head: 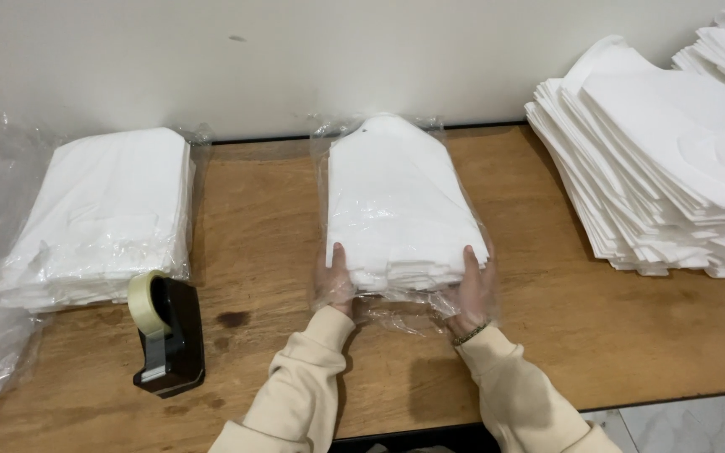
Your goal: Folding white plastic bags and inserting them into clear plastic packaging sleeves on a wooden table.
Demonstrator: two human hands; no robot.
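Middle of the wooden table (295, 210) now, and there's a stack of white folded pieces (400, 197) sitting inside a clear plastic bag (396, 306). Its long axis runs straight away from the person toward the wall (295, 59), with the narrow, tapered end pointing at the wall and the broad end facing the table's near edge.

Both hands are at that broad near end, and they sit inside the mouth of the bag, seen through the film. The left hand (335, 281) presses against the stack's near left corner, fingers pointing up along the side. The right hand (473, 289), a beaded bracelet (469, 334) at the wrist, does the same on the near right corner. The hands are well apart, each laid open against the stack, bracing it between them rather than closed round it. Cream sleeves (304, 386) angle in from below, the forearms spreading outward toward the hands.

To the left, a bagged white stack (102, 218), with a black tape dispenser (169, 340) just in front. To the right, a loose, tall pile of white pieces (665, 168).
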